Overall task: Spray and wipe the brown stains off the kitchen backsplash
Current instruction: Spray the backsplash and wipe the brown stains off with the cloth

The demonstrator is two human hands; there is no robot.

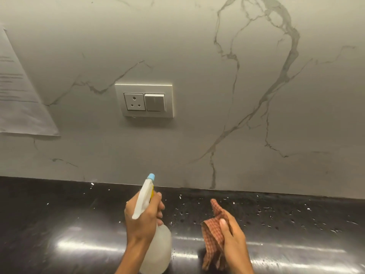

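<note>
Left hand: fingers curled round the neck of a translucent spray bottle, gripping it. White spray head with a blue nozzle tip, aimed up and away at the backsplash. The bottle is held over the near edge of the table, about mid-width.

Right hand: just beside the bottle, grips a bunched orange checked cloth, thumb pressed on the fabric. One corner sticks up, the rest hangs towards the near edge.

Backsplash: grey-veined marble, rises from the far edge of the black glossy table. Printed paper sheet fixed at its left side. Socket-and-switch plate left of centre, above the nozzle. Heaviest veins on the right.

Table: water droplets scattered along the far edge, densest right of the cloth.
</note>
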